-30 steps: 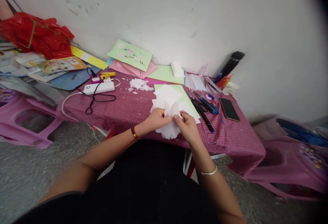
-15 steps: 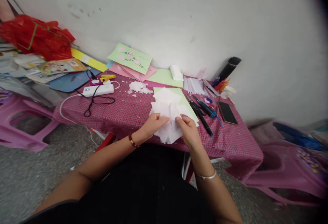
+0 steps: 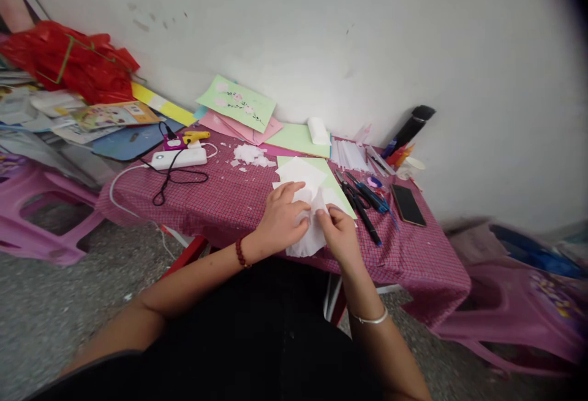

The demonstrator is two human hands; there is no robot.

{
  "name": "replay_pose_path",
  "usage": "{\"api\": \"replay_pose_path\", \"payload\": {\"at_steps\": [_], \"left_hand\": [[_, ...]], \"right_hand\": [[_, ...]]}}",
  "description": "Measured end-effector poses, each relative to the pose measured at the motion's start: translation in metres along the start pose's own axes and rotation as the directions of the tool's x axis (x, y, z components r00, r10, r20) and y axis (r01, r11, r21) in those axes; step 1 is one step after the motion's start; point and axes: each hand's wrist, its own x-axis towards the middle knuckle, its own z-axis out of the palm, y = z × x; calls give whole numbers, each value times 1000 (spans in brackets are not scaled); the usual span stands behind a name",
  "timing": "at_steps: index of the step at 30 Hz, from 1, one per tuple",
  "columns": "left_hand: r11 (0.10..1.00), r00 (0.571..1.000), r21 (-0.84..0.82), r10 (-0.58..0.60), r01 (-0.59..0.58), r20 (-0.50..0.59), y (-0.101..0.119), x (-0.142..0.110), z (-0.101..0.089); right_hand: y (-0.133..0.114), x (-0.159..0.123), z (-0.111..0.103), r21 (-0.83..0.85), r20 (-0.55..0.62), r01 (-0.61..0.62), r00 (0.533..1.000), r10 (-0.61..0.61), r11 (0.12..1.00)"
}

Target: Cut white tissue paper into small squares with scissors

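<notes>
A thin white tissue paper sheet [image 3: 307, 243], gathered into folds, is between my hands at the table's front edge. My right hand [image 3: 337, 228] pinches its upright fold between thumb and fingers. Against the sheet's left side lies my left hand [image 3: 282, 217], back turned up, fingers stretched and parted, thumb apart from them; its fingertips partly cover the paper. Under and behind my hands are flat white sheets [image 3: 301, 171] on a light green sheet [image 3: 339, 190]. Right of these lie black scissors [image 3: 353, 193], blue-handled pliers [image 3: 372, 198] and a black pen [image 3: 371, 229].
A phone [image 3: 408, 205] lies at the right on the checkered tablecloth [image 3: 229, 205]. White paper scraps [image 3: 250, 155], a green card with flowers [image 3: 239, 104] and a white power bank [image 3: 179, 158] with cables are to the left. Pink stools [image 3: 514, 303] flank the table.
My left hand has turned back-up and moved over the tissue paper, its fingers now stretched where they pinched before. My right hand keeps its pinch. The folds stand closer together.
</notes>
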Motion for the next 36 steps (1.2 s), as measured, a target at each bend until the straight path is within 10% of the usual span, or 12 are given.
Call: {"api": "replay_pose_path", "payload": {"at_steps": [15, 26, 36], "left_hand": [[996, 996, -83, -35, 28, -77, -2, 3, 9], [968, 965, -224, -56, 115, 257, -2, 4, 3], [981, 989, -173, -59, 82, 134, -6, 1, 9]], "right_hand": [[-2, 0, -2, -75, 3, 17, 1000, -17, 997], [1, 1, -9, -112, 63, 67, 996, -61, 991], [2, 1, -9, -186, 62, 79, 996, -68, 979]]}}
